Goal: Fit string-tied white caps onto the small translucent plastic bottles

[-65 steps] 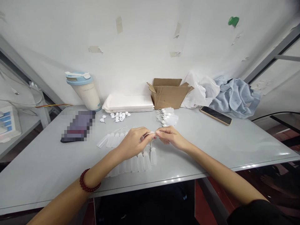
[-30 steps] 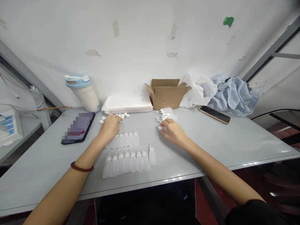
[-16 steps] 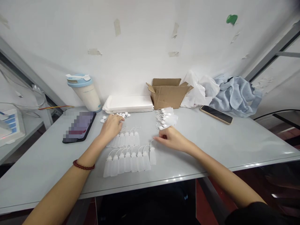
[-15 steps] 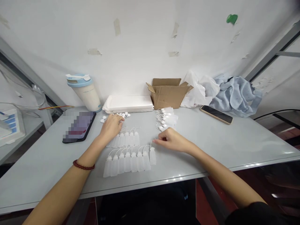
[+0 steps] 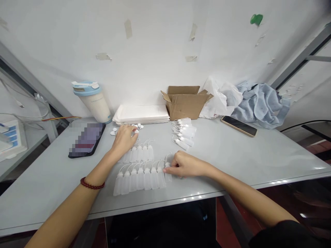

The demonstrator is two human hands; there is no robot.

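My left hand [image 5: 125, 138] is closed at the back of the table, its thumb and fingertips pinching a small white cap-like piece [image 5: 136, 132]. Several similar white pieces [image 5: 113, 132] lie around its fingers. My right hand [image 5: 187, 164] has its fingers curled, thumb and forefinger at the neck of a small translucent plastic bottle [image 5: 168, 177] at the right end of the front row. Along that front row, bottles [image 5: 140, 181] with thin white strips at their necks lie side by side. Behind it, a second row of bottles [image 5: 139, 152] is partly covered by my left hand.
A loose pile of bottles [image 5: 186, 131] lies right of centre. Along the wall stand a tumbler [image 5: 95, 103], a white stack of envelopes or sheets [image 5: 142, 113], a cardboard box [image 5: 186, 106], a plastic bag [image 5: 219, 98] and blue cloth [image 5: 263, 103]. Phones lie left [image 5: 89, 139] and right [image 5: 239, 126].
My right hand has moved down towards me, from above the end bottle's strip to its neck. My left hand has barely moved; a white piece now shows at its fingertips.
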